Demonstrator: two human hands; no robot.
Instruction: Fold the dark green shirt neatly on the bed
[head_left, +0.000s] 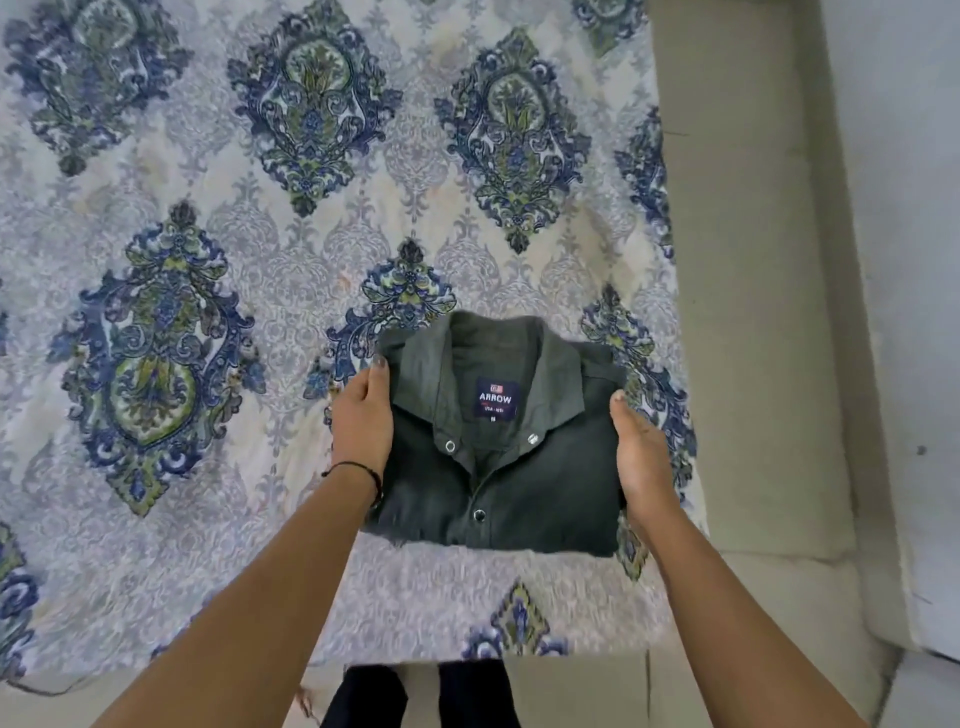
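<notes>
The dark green shirt (519, 467) is folded into a compact rectangle, collar up, with a navy label and silver snap buttons showing. It is near the bed's (260, 260) front right corner; I cannot tell whether it rests on the sheet or is lifted just above it. My left hand (361, 421) grips its left edge, thumb on top near the collar. My right hand (641, 457) holds the right edge, fingers hidden under the fabric.
The bed is covered with a pale sheet printed with blue and green medallions. Its right edge runs beside a beige tiled floor (753, 312) and a wall (904, 260). My legs in dark trousers (426, 696) stand at the bed's front edge.
</notes>
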